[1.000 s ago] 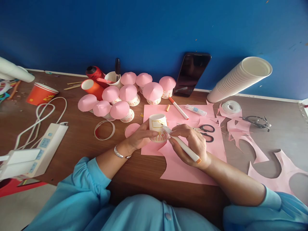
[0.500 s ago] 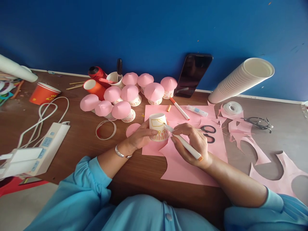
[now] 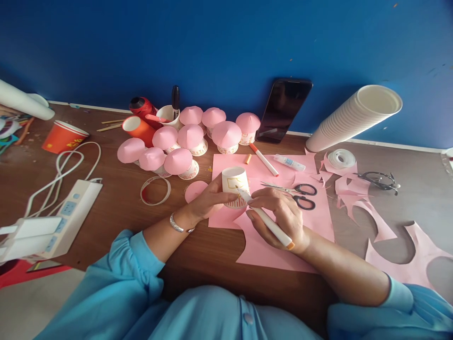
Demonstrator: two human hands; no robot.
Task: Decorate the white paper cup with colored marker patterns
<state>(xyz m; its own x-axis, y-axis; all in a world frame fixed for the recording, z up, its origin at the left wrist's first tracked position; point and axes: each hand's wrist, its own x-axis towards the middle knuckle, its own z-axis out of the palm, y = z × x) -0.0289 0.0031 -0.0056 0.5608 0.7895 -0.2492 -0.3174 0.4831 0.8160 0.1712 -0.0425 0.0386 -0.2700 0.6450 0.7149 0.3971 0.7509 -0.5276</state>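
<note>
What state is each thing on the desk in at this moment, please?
Paper cup: upside down, gripped by the left hand.
Marker: uncapped, held in the right hand, tip against the cup's side.
Scissors: lying flat on the pink paper.
Phone: screen dark, leaning on the wall.
Stack of white cups: lying on its side.
Glue tube: lying down, capped.

Black scissors [image 3: 300, 194] on pink paper [image 3: 318, 217], dark phone [image 3: 284, 109], stacked white cups [image 3: 354, 117], power strip [image 3: 67, 212]
</note>
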